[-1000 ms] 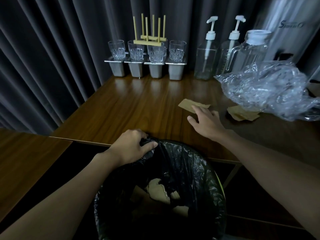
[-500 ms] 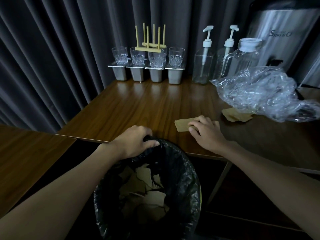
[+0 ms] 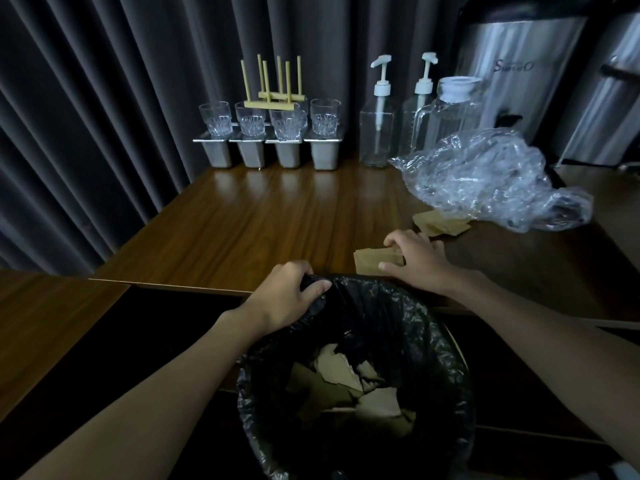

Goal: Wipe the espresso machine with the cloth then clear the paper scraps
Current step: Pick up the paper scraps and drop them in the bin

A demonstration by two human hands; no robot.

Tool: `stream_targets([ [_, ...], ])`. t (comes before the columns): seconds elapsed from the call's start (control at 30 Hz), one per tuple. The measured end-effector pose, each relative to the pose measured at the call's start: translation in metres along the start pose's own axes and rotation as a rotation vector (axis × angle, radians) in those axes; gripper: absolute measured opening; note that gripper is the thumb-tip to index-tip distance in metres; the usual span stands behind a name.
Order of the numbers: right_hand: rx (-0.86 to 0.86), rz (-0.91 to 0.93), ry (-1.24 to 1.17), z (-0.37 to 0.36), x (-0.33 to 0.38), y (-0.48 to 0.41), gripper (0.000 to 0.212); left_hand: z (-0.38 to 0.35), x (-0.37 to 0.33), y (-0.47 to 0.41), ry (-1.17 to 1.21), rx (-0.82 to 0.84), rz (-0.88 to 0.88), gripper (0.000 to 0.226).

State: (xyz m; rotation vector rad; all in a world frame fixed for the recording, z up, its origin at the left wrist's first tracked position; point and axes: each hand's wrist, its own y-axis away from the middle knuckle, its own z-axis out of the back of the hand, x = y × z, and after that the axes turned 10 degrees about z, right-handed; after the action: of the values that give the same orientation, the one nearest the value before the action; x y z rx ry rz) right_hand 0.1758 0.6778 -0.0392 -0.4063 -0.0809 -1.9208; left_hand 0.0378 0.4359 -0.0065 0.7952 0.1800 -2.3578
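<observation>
My left hand point(image 3: 289, 294) grips the rim of a bin lined with a black bag point(image 3: 433, 341), held just below the table's front edge. Several brown paper scraps point(image 3: 349, 375) lie inside the bin. My right hand point(image 3: 417, 261) lies on a brown paper scrap point(image 3: 369, 259) at the table's front edge, fingers curled over it and thumb at its near side. More brown scraps point(image 3: 440, 221) lie further back, partly under a crumpled clear plastic bag point(image 3: 485, 178). The steel espresso machine point(image 3: 519, 81) stands at the back right. No cloth is in view.
Four glasses on steel tubs point(image 3: 270, 147) with a wooden rack stand at the back of the wooden table point(image 3: 259, 220). Two pump bottles point(image 3: 377, 133) and a clear jug point(image 3: 446, 112) stand beside the machine. Dark curtains hang behind. A lower wooden surface point(image 3: 45, 313) lies to the left.
My right hand has dragged the paper scrap toward the table's front edge, close to the bin. My left hand stays on the bin rim.
</observation>
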Motion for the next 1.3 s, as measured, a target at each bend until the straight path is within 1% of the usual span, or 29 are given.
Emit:
stream_targets([
  [0.07,0.055,-0.062,-0.042,0.006,-0.006,0.002,0.052,-0.008,-0.004,0.000,-0.027,0.001,0.001,0.025],
  [0.1,0.060,-0.083,-0.088,0.008,-0.009,0.002,0.053,-0.011,-0.005,0.001,-0.034,-0.003,0.007,0.024],
  [0.13,0.040,-0.095,-0.140,0.009,-0.012,0.002,0.049,-0.013,-0.005,0.001,-0.039,-0.008,0.012,0.024],
  [0.23,-0.042,-0.126,-0.248,0.012,-0.017,0.009,0.017,-0.019,-0.007,0.002,-0.068,-0.038,-0.008,0.028],
  [0.27,-0.059,-0.129,-0.279,0.013,-0.017,0.012,0.013,-0.020,-0.008,0.002,-0.083,-0.051,-0.019,0.030],
  [0.4,-0.132,-0.129,-0.495,0.027,-0.012,0.021,0.017,-0.022,-0.009,0.004,-0.097,-0.055,-0.028,0.033],
  [0.47,-0.200,-0.141,-0.576,0.038,-0.006,0.027,0.019,-0.021,-0.011,0.004,-0.095,-0.035,-0.018,0.031],
  [0.57,-0.318,-0.125,-0.697,0.055,0.003,0.036,0.015,-0.019,-0.014,0.004,-0.098,-0.012,-0.010,0.031],
  [0.63,-0.288,-0.102,-0.792,0.064,0.011,0.044,0.013,-0.018,-0.014,0.003,-0.100,0.002,-0.011,0.029],
  [0.73,-0.091,-0.004,-0.852,0.067,0.028,0.059,0.014,-0.016,-0.013,0.001,-0.114,0.015,-0.004,0.029],
  [0.87,0.124,0.131,-0.785,0.058,0.043,0.069,0.018,-0.016,-0.013,-0.001,-0.142,0.010,0.009,0.030],
  [0.93,0.145,0.155,-0.761,0.054,0.043,0.070,0.019,-0.016,-0.013,-0.001,-0.129,0.026,0.011,0.030],
  [0.97,0.121,0.153,-0.764,0.053,0.041,0.069,0.019,-0.016,-0.014,-0.001,-0.121,0.032,0.009,0.030],
  [1.03,0.019,0.136,-0.748,0.048,0.031,0.064,0.018,-0.015,-0.015,-0.001,-0.117,0.037,0.003,0.029],
  [1.1,-0.130,0.089,-0.606,0.040,0.012,0.055,0.020,-0.015,-0.015,-0.002,-0.129,0.038,-0.001,0.028],
  [1.17,-0.243,-0.020,-0.383,0.031,-0.017,0.043,0.031,-0.015,-0.014,-0.003,-0.140,0.039,-0.004,0.029],
  [1.23,-0.231,-0.144,-0.173,0.023,-0.043,0.035,0.047,-0.014,-0.013,-0.005,-0.142,0.043,-0.002,0.031],
  [1.3,-0.164,-0.203,-0.061,0.016,-0.061,0.031,0.056,-0.015,-0.013,-0.005,-0.145,0.039,0.003,0.032],
])
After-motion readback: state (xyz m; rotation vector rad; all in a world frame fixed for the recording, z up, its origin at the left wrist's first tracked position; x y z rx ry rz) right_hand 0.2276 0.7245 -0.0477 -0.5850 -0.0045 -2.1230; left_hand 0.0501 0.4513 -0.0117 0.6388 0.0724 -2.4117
